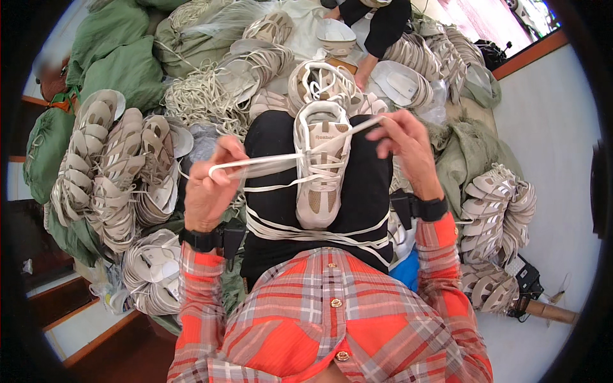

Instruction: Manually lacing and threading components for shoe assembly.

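A beige and white sneaker upper [320, 203] lies across my black-trousered lap, toe pointing toward me. Its front eyelets are laced with a flat off-white shoelace [268, 161], whose two ends stretch out to either side. To the left of the upper, my left hand [212, 185] pinches one end, which loops over at the fingers. The other end slants up to my right hand [408, 148], closed on it at the fingertips and slightly blurred. More loose laces [306, 237] run over my thighs below the toe. Another sneaker upper [322, 82] sits just beyond my knees.
Nested stacks of uppers [115, 182] stand at the left, with more stacks [495, 214] at the right. A heap of loose laces [207, 96] and green sacks [121, 67] lie at the back left. Another person's hand [365, 71] reaches in at the far side.
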### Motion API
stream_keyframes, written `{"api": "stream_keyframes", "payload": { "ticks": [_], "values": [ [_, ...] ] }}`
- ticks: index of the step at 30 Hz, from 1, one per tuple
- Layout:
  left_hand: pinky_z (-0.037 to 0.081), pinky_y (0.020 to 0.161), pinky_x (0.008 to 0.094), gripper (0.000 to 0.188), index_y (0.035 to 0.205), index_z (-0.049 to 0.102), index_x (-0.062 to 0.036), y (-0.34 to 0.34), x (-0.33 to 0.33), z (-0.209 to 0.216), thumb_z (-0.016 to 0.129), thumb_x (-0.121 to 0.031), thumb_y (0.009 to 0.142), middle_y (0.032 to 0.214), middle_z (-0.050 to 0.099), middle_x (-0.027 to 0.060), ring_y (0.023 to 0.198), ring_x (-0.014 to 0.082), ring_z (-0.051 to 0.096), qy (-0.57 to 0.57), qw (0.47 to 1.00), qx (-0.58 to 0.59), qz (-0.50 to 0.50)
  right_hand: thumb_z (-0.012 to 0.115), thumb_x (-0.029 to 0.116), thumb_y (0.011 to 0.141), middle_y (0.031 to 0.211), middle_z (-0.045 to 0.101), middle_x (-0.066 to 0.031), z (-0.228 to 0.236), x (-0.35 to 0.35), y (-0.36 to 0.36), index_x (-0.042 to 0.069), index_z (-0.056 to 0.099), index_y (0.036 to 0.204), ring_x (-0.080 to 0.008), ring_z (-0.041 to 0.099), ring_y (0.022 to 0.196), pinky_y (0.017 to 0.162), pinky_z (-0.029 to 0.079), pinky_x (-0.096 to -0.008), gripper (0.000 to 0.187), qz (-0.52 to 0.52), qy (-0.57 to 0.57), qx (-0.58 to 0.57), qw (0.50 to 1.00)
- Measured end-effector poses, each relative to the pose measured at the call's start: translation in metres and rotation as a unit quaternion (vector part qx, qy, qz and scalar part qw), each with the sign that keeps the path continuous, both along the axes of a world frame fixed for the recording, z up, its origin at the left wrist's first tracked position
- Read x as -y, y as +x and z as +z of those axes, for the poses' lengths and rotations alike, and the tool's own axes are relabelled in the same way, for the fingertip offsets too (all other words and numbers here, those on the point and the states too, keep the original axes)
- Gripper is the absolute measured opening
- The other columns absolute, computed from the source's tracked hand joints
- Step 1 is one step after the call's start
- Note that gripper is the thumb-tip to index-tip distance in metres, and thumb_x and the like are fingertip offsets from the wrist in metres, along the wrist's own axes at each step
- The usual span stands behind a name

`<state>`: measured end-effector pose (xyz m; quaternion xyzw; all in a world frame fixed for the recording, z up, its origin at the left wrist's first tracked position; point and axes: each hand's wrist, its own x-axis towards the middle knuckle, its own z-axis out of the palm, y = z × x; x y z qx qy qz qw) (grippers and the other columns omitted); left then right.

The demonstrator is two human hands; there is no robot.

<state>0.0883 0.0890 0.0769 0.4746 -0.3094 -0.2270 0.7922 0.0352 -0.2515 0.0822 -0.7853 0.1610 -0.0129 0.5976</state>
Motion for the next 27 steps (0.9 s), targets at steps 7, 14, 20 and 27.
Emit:
{"api": "stream_keyframes", "payload": {
  "ticks": [7,14,20,27],
  "values": [
    [0.038,0.07,0.0218,0.04,0.122,0.06,-0.0098,0.016,-0.022,0.015,0.067,-0.022,0.085,0.088,0.062,0.0028,0.075,0.0075,0.049,0.27,0.954,0.066,0.108,0.049,0.008,0.094,0.09,0.059,-0.012,-0.025,0.016,0.002,-0.004,0.055,0.096,-0.0187,0.056,0.08,0.074,0.049,-0.0333,0.014,0.026,0.585,0.153,0.796],
    [0.041,0.063,0.021,0.048,0.126,0.051,-0.0056,0.02,0.06,-0.025,0.064,-0.003,0.08,0.09,0.055,0.001,0.072,0.0059,0.049,0.29,0.953,0.071,0.043,0.055,-0.002,0.085,0.093,0.061,-0.0193,-0.043,0.311,-0.133,-0.009,0.057,0.094,-0.0231,0.059,0.093,0.089,0.046,-0.0309,0.011,-0.35,0.263,0.381,0.814],
    [0.045,0.069,0.0328,0.027,0.106,0.058,-0.0047,0.018,0.102,-0.019,0.06,-0.001,0.079,0.095,0.056,0.0101,0.078,0.0248,0.055,0.337,0.87,0.35,0.08,0.055,0.006,0.09,0.084,0.065,-0.0112,-0.054,0.23,-0.132,-0.006,0.058,0.1,-0.019,0.064,0.069,0.068,0.053,-0.0277,0.016,-0.401,-0.062,0.274,0.872],
    [0.045,0.072,0.039,0.016,0.095,0.061,-0.0056,0.006,0.136,-0.024,0.063,-0.012,0.08,0.085,0.058,0.0111,0.083,0.0295,0.057,0.428,0.751,0.486,0.124,0.064,0.01,0.077,0.084,0.06,-0.0064,-0.059,-0.005,-0.033,0.009,0.065,0.082,-0.0293,0.052,0.08,0.072,0.041,-0.0409,0.005,-0.029,-0.331,0.195,0.923]
  ]
}}
